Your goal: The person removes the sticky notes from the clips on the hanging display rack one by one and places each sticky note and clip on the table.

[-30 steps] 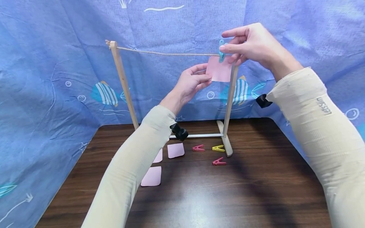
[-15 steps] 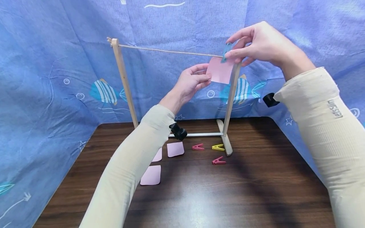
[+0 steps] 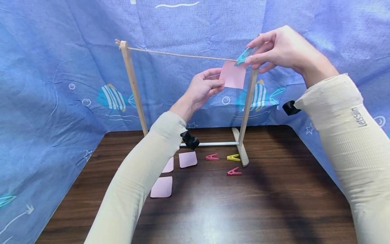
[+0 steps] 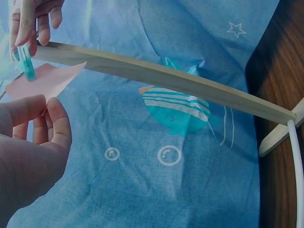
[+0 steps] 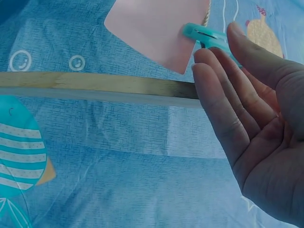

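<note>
A pink paper square [image 3: 233, 76] hangs at the right end of the rope [image 3: 182, 54], its top edge against it. My left hand [image 3: 202, 88] pinches the paper's left edge between thumb and fingers, which the left wrist view shows close up. With thumb and fingers, my right hand [image 3: 283, 51] pinches a light-blue clothespin [image 3: 243, 56] by its handle end. The clothespin tilts, and its tip lies over the paper's top edge at the rope, as the right wrist view also shows for the clothespin [image 5: 204, 33]. Whether its tip bites both paper and rope is too small to tell.
The rope runs between wooden posts [image 3: 133, 86] of a stand with a white bottom bar [image 3: 217, 144]. On the dark table [image 3: 259, 203] lie several pink papers [image 3: 188, 159], two red clothespins [image 3: 234, 171] and a yellow clothespin [image 3: 233, 157]. Behind hangs a blue cloth [image 3: 189, 30].
My right hand has moved slightly right, and the clothespin has gone from upright to tilted, its handle end leaning right. The left hand holds the paper in nearly the same spot.
</note>
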The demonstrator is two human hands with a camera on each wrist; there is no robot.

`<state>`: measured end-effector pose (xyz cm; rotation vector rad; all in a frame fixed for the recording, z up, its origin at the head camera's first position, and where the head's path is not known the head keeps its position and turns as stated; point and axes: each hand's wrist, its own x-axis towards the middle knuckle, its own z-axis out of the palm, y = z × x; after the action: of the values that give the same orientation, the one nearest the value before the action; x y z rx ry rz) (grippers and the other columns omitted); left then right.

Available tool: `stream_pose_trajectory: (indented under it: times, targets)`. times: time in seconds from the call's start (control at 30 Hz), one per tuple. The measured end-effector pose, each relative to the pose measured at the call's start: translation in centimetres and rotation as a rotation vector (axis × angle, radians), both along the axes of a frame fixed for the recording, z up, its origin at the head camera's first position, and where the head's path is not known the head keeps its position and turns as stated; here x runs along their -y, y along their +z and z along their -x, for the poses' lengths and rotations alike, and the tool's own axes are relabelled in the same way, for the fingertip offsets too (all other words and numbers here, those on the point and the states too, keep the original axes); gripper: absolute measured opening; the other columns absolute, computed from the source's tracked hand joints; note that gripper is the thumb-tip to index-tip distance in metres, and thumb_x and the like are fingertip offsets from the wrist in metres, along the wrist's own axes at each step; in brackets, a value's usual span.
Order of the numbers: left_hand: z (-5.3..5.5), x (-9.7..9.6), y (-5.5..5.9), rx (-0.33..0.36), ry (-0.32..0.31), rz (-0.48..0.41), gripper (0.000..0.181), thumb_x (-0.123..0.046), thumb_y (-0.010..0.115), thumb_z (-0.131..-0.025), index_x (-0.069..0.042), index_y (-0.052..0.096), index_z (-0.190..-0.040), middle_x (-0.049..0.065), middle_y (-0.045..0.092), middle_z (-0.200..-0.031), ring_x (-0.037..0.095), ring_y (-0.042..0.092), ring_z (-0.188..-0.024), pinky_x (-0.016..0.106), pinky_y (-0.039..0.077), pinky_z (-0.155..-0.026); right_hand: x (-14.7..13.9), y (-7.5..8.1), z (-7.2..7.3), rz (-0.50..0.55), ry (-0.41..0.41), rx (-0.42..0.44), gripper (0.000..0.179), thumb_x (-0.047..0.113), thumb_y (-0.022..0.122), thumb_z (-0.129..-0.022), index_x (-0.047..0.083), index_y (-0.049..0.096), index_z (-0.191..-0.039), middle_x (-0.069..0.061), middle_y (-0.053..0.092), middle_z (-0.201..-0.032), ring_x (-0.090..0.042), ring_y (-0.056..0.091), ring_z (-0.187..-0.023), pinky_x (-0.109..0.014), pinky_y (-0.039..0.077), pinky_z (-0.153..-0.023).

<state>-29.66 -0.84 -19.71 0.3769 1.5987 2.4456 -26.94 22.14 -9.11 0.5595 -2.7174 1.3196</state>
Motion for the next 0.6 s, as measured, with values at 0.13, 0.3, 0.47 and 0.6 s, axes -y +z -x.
stream_pose_trajectory:
  times: [0.13,0.3,0.47,0.6]
  targets:
    - [-0.05,0.07,0.08,-0.001,0.006,0.007,0.04,0.015,0.063,-0.092,0.003,0.062,-0.13,0.013,0.064,-0.102,0.022,0.066,-0.085,0.024,0.059,-0.075,-0.16,-0.2,0.11,0.044,0.011,0.006,0.041,0.018,0.083,-0.086,0.005,0.067,-0.121,0.0,0.077,-0.082,-0.015,0.074,-0.073,-0.029,0.061,-0.061]
    - [-0.1,0.08,0.22,-0.003,0.01,0.013,0.039,0.015,0.063,-0.093,0.003,0.062,-0.13,0.013,0.064,-0.103,0.022,0.066,-0.086,0.024,0.059,-0.075,-0.34,-0.41,0.14,0.044,0.023,-0.017,0.038,0.018,0.082,-0.087,0.007,0.069,-0.12,0.0,0.077,-0.082,-0.015,0.074,-0.071,-0.027,0.061,-0.06]
    - [-0.14,0.04,0.43,0.002,0.012,0.007,0.039,0.016,0.063,-0.092,0.003,0.063,-0.128,0.013,0.064,-0.102,0.022,0.066,-0.085,0.024,0.059,-0.074,-0.41,-0.6,0.15,0.042,0.032,-0.047,0.038,0.018,0.08,-0.089,0.007,0.068,-0.123,0.002,0.077,-0.083,-0.015,0.074,-0.071,-0.027,0.061,-0.059]
    - [-0.11,0.03,0.69,0.001,0.012,-0.004,0.038,0.017,0.063,-0.091,0.003,0.063,-0.127,0.013,0.064,-0.102,0.022,0.066,-0.085,0.024,0.059,-0.074,-0.46,-0.66,0.15,0.072,0.044,-0.054,0.036,0.018,0.079,-0.09,0.007,0.068,-0.122,0.001,0.077,-0.084,-0.016,0.074,-0.07,-0.029,0.061,-0.057]
